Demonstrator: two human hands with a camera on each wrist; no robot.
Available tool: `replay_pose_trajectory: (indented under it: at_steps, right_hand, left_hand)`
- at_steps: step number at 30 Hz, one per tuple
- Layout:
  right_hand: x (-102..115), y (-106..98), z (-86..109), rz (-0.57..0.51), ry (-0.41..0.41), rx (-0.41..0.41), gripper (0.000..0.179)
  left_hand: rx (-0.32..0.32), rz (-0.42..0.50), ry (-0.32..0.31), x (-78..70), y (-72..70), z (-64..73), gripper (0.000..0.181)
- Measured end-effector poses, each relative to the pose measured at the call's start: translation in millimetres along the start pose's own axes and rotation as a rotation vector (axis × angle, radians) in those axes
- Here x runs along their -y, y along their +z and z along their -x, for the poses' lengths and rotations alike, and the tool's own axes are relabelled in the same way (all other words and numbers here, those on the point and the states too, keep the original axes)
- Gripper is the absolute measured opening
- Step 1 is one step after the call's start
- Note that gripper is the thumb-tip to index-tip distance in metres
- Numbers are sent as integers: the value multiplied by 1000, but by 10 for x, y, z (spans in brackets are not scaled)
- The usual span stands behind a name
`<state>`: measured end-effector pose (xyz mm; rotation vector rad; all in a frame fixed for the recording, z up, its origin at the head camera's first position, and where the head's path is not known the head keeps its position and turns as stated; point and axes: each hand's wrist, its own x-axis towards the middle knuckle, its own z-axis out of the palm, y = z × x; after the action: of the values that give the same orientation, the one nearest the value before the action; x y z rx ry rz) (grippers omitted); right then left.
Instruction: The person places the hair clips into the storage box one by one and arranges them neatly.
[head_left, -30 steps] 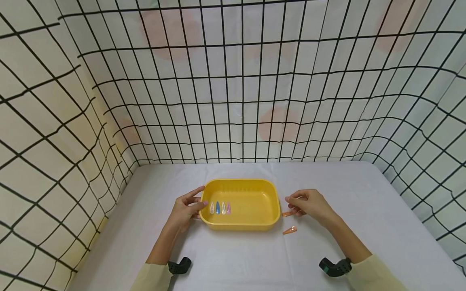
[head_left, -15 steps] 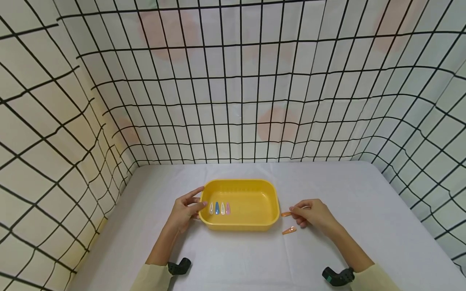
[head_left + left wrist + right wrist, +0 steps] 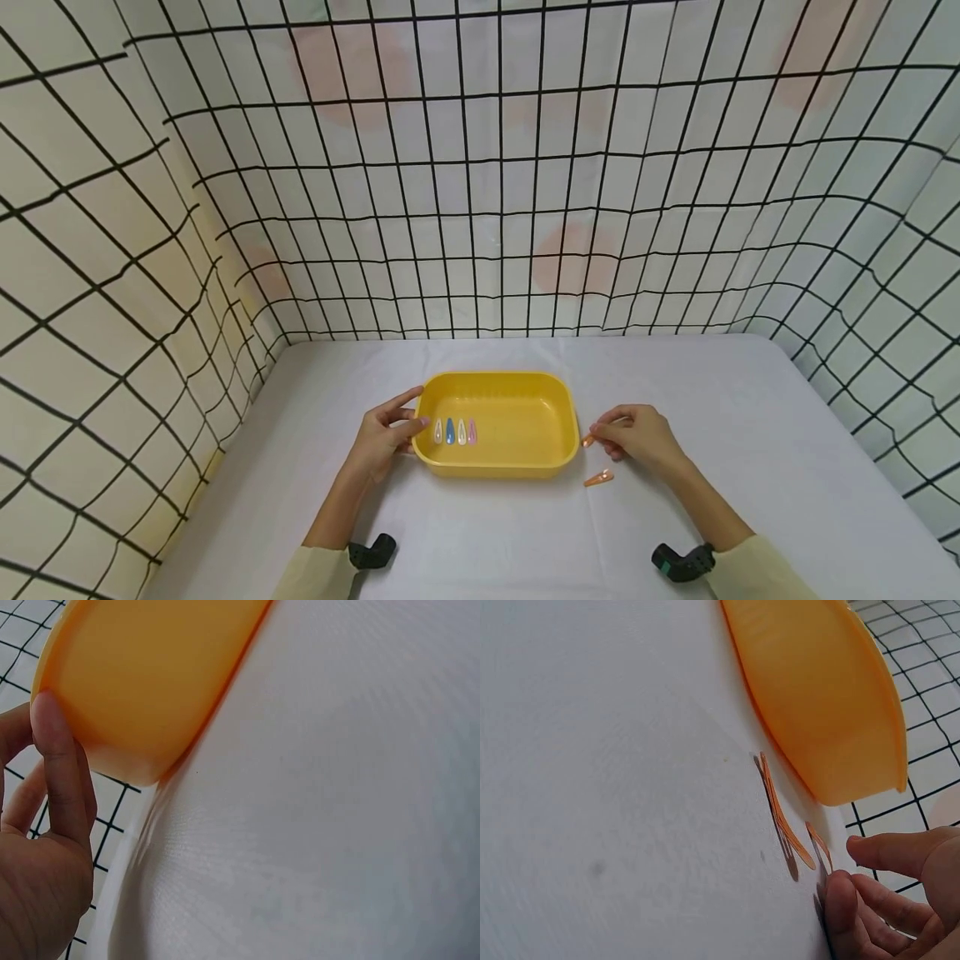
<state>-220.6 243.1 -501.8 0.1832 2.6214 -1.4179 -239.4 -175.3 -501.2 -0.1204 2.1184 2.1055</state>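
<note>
My left hand (image 3: 381,433) holds the left end of a yellow tray (image 3: 517,417), its thumb on the rim. In the left wrist view that thumb (image 3: 54,724) lies against the tray wall. Inside the tray, at the left, snap hair clips stand in a row: white, blue (image 3: 450,431), white and pink (image 3: 472,432). Just right of the tray, my right hand (image 3: 637,435) pinches one end of an orange hair clip (image 3: 820,841), with the index finger raised off it. A second orange hair clip (image 3: 598,478) lies on the cloth nearer me.
A white cloth (image 3: 495,533) covers the table. Black wire grid (image 3: 480,192) encloses the back and sides, with white fabric behind it. Each wrist wears a black camera (image 3: 372,552).
My right hand has come down and slightly toward the tray, onto the upper orange hair clip, which has turned a little. The left hand, the tray and the clips in it stay put.
</note>
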Motion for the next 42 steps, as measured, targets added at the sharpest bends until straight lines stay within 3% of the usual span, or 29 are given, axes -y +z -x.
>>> replay_pose_trajectory:
  at_steps: [8, 24, 36, 42]
  right_hand:
    - [55, 51, 41, 131, -19, -68, 34]
    - [121, 19, 103, 82, 7, -54, 29]
    - [93, -73, 114, 3, -48, 59, 21]
    - [74, -139, 58, -36, -50, 70, 24]
  left_hand:
    - [-10, -8, -2, 12, 12, 4, 61]
    - [-4, -7, 1, 24, 5, -7, 61]
    - [-5, -6, -4, 17, 13, 0, 61]
    - [-8, 1, 1, 11, 12, -8, 61]
